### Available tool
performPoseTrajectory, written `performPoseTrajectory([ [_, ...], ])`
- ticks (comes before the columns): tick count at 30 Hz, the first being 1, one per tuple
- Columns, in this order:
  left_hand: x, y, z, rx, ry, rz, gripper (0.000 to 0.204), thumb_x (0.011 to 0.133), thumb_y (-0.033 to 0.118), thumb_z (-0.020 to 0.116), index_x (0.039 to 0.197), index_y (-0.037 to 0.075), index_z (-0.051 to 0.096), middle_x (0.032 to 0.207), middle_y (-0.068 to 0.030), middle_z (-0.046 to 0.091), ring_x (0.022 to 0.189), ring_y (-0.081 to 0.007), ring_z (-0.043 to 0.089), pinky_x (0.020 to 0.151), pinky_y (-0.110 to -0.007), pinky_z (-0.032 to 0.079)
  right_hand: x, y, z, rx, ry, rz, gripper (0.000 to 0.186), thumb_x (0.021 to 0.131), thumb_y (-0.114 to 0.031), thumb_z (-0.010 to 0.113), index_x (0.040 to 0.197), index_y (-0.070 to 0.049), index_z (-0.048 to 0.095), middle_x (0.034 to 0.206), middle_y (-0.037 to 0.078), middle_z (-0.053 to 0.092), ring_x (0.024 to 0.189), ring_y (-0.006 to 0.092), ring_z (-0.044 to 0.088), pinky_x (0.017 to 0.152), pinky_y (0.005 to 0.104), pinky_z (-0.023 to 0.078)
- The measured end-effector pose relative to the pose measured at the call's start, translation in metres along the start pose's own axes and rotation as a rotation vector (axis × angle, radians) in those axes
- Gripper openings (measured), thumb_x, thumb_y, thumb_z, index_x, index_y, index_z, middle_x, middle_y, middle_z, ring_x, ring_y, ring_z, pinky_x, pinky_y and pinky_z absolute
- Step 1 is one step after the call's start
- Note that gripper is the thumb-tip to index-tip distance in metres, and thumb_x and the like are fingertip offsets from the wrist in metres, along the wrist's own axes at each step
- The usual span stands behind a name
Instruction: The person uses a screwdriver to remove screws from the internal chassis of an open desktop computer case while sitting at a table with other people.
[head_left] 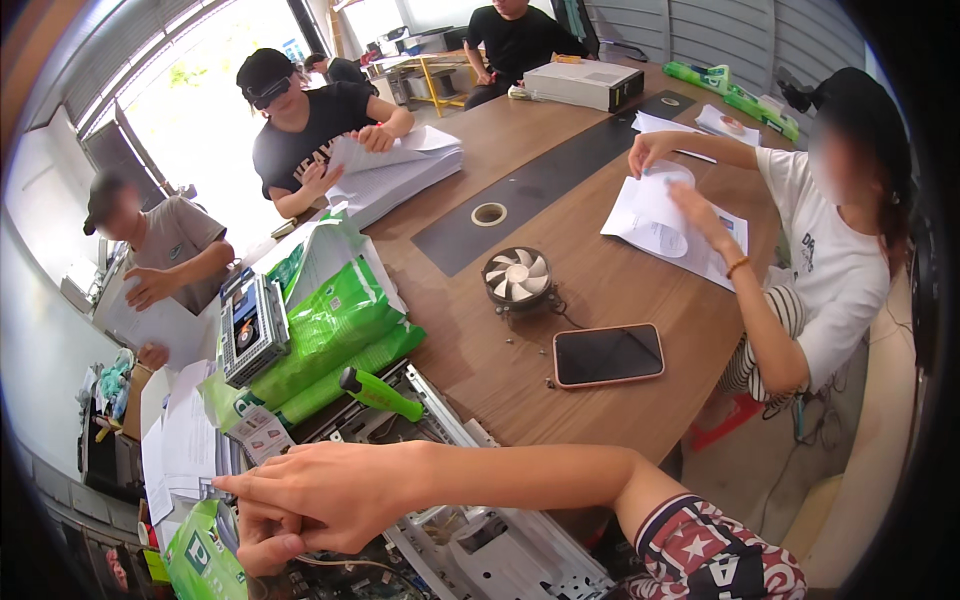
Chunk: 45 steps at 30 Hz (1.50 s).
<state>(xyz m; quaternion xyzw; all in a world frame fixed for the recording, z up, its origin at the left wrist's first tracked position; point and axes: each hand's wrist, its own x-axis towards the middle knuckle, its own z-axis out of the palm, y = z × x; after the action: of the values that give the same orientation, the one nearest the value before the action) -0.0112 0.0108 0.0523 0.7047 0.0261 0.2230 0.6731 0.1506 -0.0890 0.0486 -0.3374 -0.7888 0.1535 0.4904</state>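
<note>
My right hand (pixel 350 490) reaches across the lower middle over an open metal computer chassis (pixel 500 550), its upper fingers stretched toward the left. Beneath it, my left hand (pixel 265 545) is mostly covered, with bent fingers; whatever it grips is hidden. A green-handled tool (pixel 385 398) rests on the chassis. Just beyond lie green plastic packages (pixel 330 330) with a metal drive cage (pixel 250 325) on them. A cooling fan (pixel 517 278), small screws and a phone (pixel 607 356) sit on the wooden table (pixel 540 420).
Three seated people (pixel 310 150) around the table handle papers (pixel 395 170); a fourth (pixel 510 55) sits at the far end near a closed case (pixel 583 85). Paper stacks (pixel 185 430) line the left edge. A tape roll (pixel 488 216) and green packages (pixel 735 100) lie farther back.
</note>
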Motion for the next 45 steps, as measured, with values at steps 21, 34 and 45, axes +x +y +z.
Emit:
performPoseTrajectory([
  [21,0.011,0.023,0.020,0.204,-0.056,0.131,0.022,0.066,0.021,0.066,0.061,0.005,0.053,0.079,-0.0136,0.064,0.076,-0.0239,0.062,0.072,-0.037,0.048,0.000,0.000,0.005,0.023,0.330,-0.206,0.046,0.088,-0.018,0.063,0.129,0.004,0.060,0.103,0.017,0.070,0.098,0.0285,0.068,0.082,0.0366,0.054],
  [34,0.034,0.064,0.104,0.640,-0.355,0.405,0.018,0.070,0.018,0.066,0.065,0.004,0.056,0.075,-0.0122,0.063,0.071,-0.0226,0.062,0.071,-0.036,0.049,-0.001,-0.056,-0.035,1.788,-0.580,0.074,0.062,0.107,-0.047,0.044,0.085,0.005,0.070,0.072,0.008,0.067,0.060,0.0235,0.061,0.058,0.0325,0.052],
  [45,0.070,0.068,0.139,1.097,-0.312,0.597,0.015,0.072,0.016,0.065,0.068,0.004,0.058,0.071,-0.0111,0.063,0.067,-0.0215,0.062,0.070,-0.036,0.049,-0.017,-0.063,-0.028,1.220,0.027,0.097,0.053,0.104,-0.040,0.048,0.080,0.004,0.066,0.070,0.008,0.065,0.057,0.0196,0.058,0.054,0.0313,0.048],
])
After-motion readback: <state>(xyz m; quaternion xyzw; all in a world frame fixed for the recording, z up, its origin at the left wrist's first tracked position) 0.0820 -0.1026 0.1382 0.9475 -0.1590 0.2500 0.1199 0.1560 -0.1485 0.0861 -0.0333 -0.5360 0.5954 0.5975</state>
